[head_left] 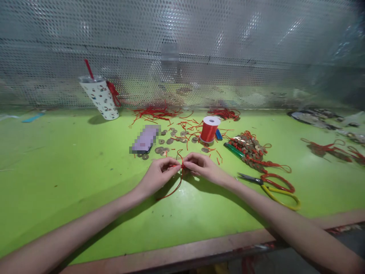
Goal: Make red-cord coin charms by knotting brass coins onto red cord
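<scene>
A thin red cord (180, 184) is pinched between my two hands, which meet fingertip to fingertip just above the table. My left hand (159, 173) closes thumb and forefinger on it from the left. From the right, my right hand (203, 166) pinches it the same way. One cord end curls up past the fingers, and a longer one trails down to the left. Any knot at the fingertips is too small to make out. Just beyond the hands lie several round metal coins with holes (170, 141) and short red cord snippets (219, 158).
A red cord spool (209, 131) stands beyond my hands, near a phone (145, 139). Right of them lie a green lighter (234, 150), strung coins (251, 146) and open scissors (264, 181). A patterned tumbler (99, 95) stands back left before a perforated metal screen (182, 30).
</scene>
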Tool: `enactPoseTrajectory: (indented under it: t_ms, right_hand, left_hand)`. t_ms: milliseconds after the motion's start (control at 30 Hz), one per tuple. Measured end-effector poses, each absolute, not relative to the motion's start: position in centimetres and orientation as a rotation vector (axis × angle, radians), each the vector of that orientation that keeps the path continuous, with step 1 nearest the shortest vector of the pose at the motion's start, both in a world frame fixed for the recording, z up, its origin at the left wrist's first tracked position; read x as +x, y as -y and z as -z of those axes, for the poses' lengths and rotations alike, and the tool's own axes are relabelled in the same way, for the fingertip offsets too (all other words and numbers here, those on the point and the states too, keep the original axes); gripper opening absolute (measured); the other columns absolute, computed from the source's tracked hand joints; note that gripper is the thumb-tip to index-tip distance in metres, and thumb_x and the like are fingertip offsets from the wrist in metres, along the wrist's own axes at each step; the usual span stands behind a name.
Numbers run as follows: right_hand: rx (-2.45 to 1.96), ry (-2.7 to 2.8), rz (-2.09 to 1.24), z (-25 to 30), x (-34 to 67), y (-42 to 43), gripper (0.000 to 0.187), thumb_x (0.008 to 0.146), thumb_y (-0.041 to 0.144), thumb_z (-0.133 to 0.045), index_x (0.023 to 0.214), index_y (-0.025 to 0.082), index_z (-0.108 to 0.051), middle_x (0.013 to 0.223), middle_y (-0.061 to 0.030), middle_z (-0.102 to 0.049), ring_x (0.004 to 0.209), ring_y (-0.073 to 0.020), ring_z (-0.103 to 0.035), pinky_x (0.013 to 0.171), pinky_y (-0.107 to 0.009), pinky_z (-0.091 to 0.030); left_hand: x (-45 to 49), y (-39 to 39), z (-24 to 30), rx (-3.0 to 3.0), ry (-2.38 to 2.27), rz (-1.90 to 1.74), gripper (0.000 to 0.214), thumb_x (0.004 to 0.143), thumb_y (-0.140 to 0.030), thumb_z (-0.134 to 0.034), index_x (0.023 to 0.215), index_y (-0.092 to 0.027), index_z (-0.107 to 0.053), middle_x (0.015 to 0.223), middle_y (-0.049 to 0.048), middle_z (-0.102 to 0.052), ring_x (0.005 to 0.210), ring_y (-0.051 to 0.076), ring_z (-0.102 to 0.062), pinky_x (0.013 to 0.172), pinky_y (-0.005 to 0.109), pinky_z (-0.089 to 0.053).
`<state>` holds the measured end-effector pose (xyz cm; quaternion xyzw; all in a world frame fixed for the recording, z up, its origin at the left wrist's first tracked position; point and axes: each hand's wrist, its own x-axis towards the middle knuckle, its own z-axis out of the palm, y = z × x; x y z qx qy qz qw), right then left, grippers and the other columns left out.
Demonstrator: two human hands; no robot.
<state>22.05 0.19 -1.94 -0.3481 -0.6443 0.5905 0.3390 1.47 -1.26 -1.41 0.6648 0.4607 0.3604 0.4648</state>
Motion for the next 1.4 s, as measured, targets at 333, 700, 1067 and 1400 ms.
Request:
enactPoseTrajectory:
  t_ms: [333,700,1067,1400]
  right_hand:
    - [-0.906,1.735,-1.454,2.3,22.2,-0.5,0.031,0.097,0.047,-0.063,0.097,0.017,-0.064,0.078,-0.0029,-0.069,0.061,-0.0115,-0.054,0.056,-0.026,-0.040]
    - [-0.947,1.955,-1.138,2.7,22.6,-0.5,0.022,0.099,0.038,-0.060,0.094,0.017,-0.066,0.085,-0.0041,-0.068,0.078,-0.0169,-0.063,0.072,-0.030,-0.048]
    - [-1.052,1.975,-1.022,2.3,21.4,0.4,0.030,0.096,0.045,-0.060,0.085,0.017,-0.062,0.069,-0.0013,-0.064,0.061,-0.0138,-0.054,0.058,-0.026,-0.040]
    - [-1.005,1.925,-0.885,2.5,20.9,0.7,0.017,0.097,0.032,-0.054,0.085,0.021,-0.055,0.074,-0.0002,-0.060,0.067,-0.0153,-0.054,0.063,-0.027,-0.041]
  left_hand:
    - [1.2,0.6,2.0,1.700,-1.169,-1.002,0.022,0.083,-0.035,-0.069,0.085,-0.015,-0.077,0.078,0.0062,-0.074,0.068,0.017,-0.063,0.063,0.028,-0.049]
    - [1.2,0.7,2.0,1.701,-1.184,-0.863,0.025,0.082,-0.039,-0.070,0.082,-0.016,-0.078,0.061,0.0018,-0.065,0.054,0.013,-0.048,0.052,0.026,-0.035]
    - [2.1,1.4,1.8,1.741,-1.154,-0.835,0.022,0.080,-0.034,-0.068,0.085,-0.014,-0.076,0.067,0.0000,-0.065,0.060,0.012,-0.047,0.057,0.024,-0.037]
    - [2.6,1.7,1.8,1.635,-1.149,-0.837,0.021,0.076,-0.034,-0.070,0.082,-0.014,-0.074,0.068,0.0009,-0.065,0.059,0.012,-0.049,0.057,0.026,-0.039]
